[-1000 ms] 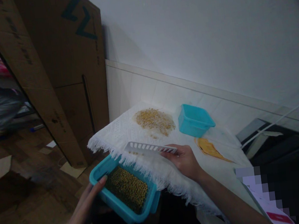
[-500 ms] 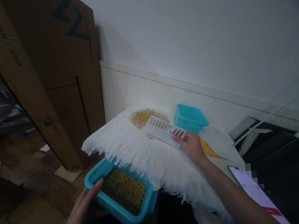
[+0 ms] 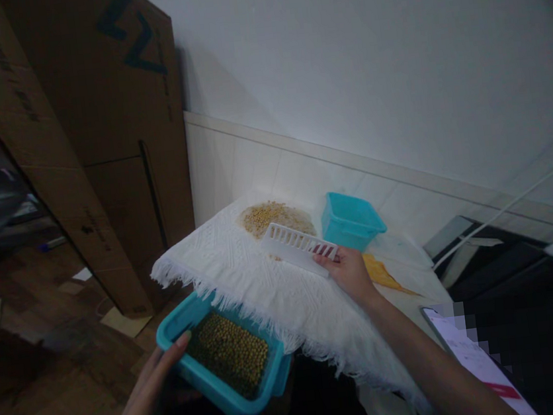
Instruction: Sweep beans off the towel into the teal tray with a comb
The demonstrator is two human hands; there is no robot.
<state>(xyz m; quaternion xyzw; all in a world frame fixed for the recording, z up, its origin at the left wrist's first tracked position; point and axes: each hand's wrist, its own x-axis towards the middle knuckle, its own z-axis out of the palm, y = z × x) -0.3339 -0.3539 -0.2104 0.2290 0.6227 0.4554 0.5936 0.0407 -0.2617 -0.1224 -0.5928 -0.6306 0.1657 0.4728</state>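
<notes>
My left hand point(image 3: 162, 367) grips the rim of a teal plastic basket point(image 3: 223, 400) below the table's fringed edge, thumb over the rim. Yellow soybeans point(image 3: 240, 348) lie inside it, with darker green, smaller grains along the near side. In my right hand point(image 3: 351, 272) is a white slotted plastic strip point(image 3: 294, 255), its flat edge down on the white cloth point(image 3: 222, 253). Just beyond the strip is a spread pile of soybeans point(image 3: 265, 219) mixed with pale grains. A few bits lie on the near side of the strip.
A second teal basket point(image 3: 352, 219) stands by the wall, right of the pile. An orange-yellow piece point(image 3: 384, 275) lies behind my right wrist. To the right are a phone point(image 3: 473, 351) and a white cable point(image 3: 510, 201). A tall cardboard box point(image 3: 111, 120) stands at left.
My right hand has drawn the slotted strip slightly toward me and left, tilting it more upright. The left hand and its basket stay in place.
</notes>
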